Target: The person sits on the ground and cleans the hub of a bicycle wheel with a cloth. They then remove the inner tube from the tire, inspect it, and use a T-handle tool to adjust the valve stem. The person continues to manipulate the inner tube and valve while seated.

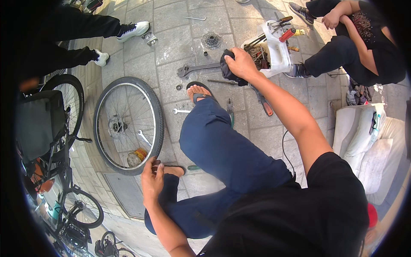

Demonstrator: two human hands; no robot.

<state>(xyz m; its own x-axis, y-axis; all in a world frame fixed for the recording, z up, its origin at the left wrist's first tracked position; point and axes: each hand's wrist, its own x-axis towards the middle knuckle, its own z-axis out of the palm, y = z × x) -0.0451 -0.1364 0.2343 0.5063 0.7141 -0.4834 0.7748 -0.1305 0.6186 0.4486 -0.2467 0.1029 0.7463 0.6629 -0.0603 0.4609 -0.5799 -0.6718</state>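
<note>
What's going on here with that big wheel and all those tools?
A person's right hand is gripping a bunched-up black cloth beside a white plastic container with tools in it. The left hand is by a round, spoked bicycle wheel with a black tyre, which lies on the grey stone paving; I can't tell if they touch. A large silver metal adjustable wrench lies by the cloth. Another person in black is nearby.
</note>
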